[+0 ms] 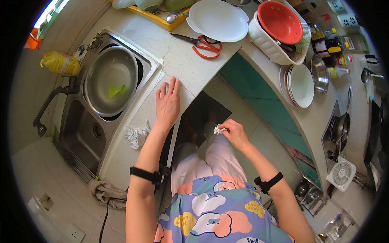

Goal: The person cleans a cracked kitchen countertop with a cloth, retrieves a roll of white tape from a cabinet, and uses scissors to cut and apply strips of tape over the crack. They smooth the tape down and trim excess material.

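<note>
My left hand [167, 104] lies flat on the pale counter [186, 75], its fingers stretched out beside the sink. My right hand [235, 134] is closed around a small crumpled white tissue [219, 130], held over the floor in front of my legs. A larger heap of crumpled tissue [137, 135] rests on the counter just left of my left forearm. Beyond my left hand, scissors [206, 47] with red handles lie with their dark blades pointing left. A steel basin [111, 79] with a green leaf [116, 91] in it sits in the sink.
A white plate [218, 20] and a yellow tray [162, 21] of dishes stand at the back. To the right are a white basin holding a red colander [279, 21], stacked plates [302, 86] and a steel bowl [320, 73]. The faucet [54, 103] and yellow bottle [60, 63] are left.
</note>
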### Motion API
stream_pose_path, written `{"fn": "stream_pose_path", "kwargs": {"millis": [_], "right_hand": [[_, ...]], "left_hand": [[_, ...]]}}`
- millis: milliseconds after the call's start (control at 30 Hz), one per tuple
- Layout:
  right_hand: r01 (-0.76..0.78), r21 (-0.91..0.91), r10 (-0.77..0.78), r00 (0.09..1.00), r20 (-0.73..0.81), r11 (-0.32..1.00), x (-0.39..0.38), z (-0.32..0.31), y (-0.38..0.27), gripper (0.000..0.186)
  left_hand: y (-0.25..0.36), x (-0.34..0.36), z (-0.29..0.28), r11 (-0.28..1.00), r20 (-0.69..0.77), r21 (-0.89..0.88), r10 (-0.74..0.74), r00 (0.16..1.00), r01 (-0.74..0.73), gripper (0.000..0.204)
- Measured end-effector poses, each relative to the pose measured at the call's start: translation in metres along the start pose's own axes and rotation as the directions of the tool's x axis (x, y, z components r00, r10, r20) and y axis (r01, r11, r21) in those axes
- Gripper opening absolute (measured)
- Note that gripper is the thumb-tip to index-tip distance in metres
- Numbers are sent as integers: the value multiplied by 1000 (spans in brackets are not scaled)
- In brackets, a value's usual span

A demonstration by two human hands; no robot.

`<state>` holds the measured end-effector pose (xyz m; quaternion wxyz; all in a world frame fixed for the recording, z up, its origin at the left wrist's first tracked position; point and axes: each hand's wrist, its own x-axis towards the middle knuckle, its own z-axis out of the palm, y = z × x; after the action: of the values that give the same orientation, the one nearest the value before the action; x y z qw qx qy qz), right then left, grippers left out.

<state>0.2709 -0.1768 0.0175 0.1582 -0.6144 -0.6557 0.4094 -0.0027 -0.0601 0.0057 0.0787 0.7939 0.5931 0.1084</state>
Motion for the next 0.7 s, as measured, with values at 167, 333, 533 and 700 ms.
{"fn": "stream_pose_path", "kwargs": {"millis": [167,333,533,700], "right_hand": [[-104,86,105,994,-2,991,-48,-5,31,18],[-138,177,141,990,-6,974,-76,-13,57,18],[-156,234,157,987,14,960,-101,-21,82,18],[-124,247,118,992,38,961,-92,-21,80,19]], "left_hand": [[9,11,4,978,36,208,-9,999,1,53],[17,15,-1,970,146,215,-149,978,116,55],[69,-40,-8,998,150,65,-10,989,0,61],[88,-109,-12,995,111,-83,-50,993,60,59]]}}
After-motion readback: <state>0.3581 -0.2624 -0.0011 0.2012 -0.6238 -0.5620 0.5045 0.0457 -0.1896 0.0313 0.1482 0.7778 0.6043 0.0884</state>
